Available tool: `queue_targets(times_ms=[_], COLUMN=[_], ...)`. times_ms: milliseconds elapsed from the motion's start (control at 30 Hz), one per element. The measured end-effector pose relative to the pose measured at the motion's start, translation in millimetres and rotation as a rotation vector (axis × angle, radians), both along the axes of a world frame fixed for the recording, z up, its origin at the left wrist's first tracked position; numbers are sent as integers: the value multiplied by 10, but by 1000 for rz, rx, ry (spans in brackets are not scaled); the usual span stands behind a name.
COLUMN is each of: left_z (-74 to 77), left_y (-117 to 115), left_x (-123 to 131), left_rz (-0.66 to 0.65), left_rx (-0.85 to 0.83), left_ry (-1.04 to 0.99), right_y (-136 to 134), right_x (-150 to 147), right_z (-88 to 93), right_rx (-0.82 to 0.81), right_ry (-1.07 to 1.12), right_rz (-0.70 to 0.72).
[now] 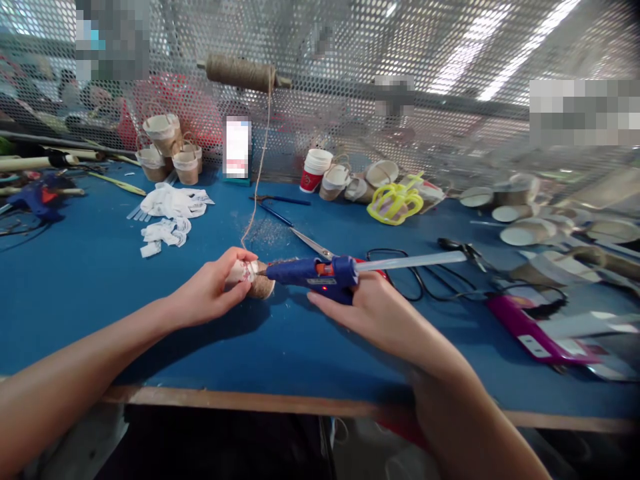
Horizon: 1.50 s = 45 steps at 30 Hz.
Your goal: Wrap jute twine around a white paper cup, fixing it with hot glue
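Note:
My left hand [220, 283] holds a small paper cup [262, 285] tipped on its side, its lower part wrapped in brown twine. My right hand [367, 307] grips a blue hot glue gun [305, 272] with a red light lit on its body. A long translucent glue stick [413, 261] sticks out of the gun's back. The nozzle meets the cup at the edge of the wrapped twine. From the cup, a strand of twine [263, 160] runs up to a large spool [240, 72] mounted on the mesh.
Scissors [313, 245] and blue-handled pliers [285, 200] lie beyond my hands. Twine-wrapped cups [186, 167] stand at the back left, more cups [334, 181] at back centre. White scraps [175, 200] lie left. A purple power strip [540, 333] and black cables [425, 280] occupy the right.

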<state>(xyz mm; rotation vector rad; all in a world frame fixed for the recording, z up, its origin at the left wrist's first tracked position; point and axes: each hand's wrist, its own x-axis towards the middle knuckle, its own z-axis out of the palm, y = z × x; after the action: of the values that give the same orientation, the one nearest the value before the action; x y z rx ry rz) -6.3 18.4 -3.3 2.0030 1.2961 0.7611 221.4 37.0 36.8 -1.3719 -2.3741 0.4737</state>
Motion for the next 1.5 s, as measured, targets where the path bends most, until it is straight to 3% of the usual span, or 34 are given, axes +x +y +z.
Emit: queue_targets(times_ms=[133, 933, 1300, 1500], left_z=[-2, 6, 2, -2], left_y=[7, 12, 2, 5], left_x=[-10, -9, -4, -5], left_rz=[-9, -13, -34, -41], left_rx=[3, 31, 22, 25], left_ry=[1, 36, 24, 48], right_y=[-15, -39, -24, -12], right_x=[8, 53, -2, -14], right_z=[-12, -45, 4, 9], right_rx=[65, 56, 131, 93], right_ry=[-29, -42, -3, 18], right_rz=[38, 106, 35, -1])
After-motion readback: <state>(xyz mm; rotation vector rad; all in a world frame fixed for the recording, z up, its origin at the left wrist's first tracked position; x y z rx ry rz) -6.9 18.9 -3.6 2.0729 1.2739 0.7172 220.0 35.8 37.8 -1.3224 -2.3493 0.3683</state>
